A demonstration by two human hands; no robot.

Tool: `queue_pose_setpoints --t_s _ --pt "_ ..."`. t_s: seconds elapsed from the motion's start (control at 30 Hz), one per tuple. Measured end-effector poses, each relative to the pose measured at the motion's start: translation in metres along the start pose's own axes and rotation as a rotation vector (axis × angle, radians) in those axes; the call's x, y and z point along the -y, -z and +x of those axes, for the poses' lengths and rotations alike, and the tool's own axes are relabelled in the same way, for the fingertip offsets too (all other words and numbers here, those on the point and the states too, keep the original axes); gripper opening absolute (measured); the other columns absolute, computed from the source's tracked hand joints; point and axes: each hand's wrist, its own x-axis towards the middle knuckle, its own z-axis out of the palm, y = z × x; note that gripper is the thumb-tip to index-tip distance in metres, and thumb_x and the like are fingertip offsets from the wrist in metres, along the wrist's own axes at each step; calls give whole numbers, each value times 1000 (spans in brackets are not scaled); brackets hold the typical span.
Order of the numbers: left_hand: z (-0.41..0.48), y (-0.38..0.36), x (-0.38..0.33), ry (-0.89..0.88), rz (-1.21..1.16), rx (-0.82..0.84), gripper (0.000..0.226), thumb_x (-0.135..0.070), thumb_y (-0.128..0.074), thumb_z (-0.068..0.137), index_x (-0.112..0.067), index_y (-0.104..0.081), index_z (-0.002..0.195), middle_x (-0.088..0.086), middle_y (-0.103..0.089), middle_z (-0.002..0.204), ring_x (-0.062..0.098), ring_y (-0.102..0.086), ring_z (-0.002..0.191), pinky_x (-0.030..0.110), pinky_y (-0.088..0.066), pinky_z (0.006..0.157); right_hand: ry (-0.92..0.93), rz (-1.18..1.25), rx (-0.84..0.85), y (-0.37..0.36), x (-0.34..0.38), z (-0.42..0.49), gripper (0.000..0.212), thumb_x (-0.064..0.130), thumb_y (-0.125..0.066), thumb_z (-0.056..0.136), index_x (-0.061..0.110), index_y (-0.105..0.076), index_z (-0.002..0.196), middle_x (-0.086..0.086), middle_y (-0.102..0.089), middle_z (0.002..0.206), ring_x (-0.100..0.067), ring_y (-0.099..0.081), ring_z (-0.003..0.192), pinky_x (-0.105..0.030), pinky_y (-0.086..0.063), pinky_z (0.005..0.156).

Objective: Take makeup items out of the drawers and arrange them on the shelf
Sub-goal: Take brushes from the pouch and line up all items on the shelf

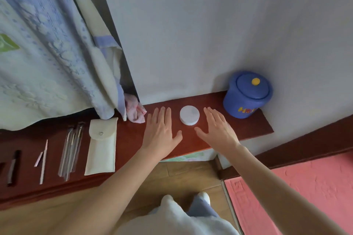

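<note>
A round white compact (189,115) lies flat on the red-brown wooden shelf (254,128). My left hand (161,129) rests flat on the shelf just left of it, fingers straight and together. My right hand (217,128) lies flat just right of it, fingers straight. Neither hand touches the compact. Further left on the shelf lie a cream snap pouch (102,146), a clear sleeve of thin tools (71,149), a slim pink stick (44,160) and a dark tube (13,167).
A blue lidded jar (247,94) with a yellow knob stands at the shelf's right end against the wall. A patterned curtain (47,53) hangs over the left, with a pink cloth (134,111) at its foot. Wooden floor and a pink mat (296,196) lie below.
</note>
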Motion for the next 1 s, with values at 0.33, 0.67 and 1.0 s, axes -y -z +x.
queue_pose_setpoints --t_s 0.33,0.67,1.0 --pt "-5 -48 -19 225 -486 95 64 -38 -55 91 -14 -29 144 4 -39 145 16 -37 133 23 -29 108 82 1 286 -37 -25 85 86 49 -60 82 15 -16 147 -3 -21 153 -23 -22 138 -39 -33 104" --pt "7 -64 -28 424 -627 194 64 -38 -62 86 -21 -35 141 -4 -50 132 11 -47 118 23 -40 95 219 -65 275 -60 -28 109 90 55 -65 74 16 -24 144 -4 -35 140 -25 -36 123 -35 -41 94" --pt "27 -7 -42 221 -910 120 87 -45 -77 70 -33 -27 141 -15 -40 136 1 -47 111 12 -38 87 414 287 273 42 -30 70 80 48 -72 70 32 -34 139 9 -38 133 -11 -36 119 -23 -31 98"
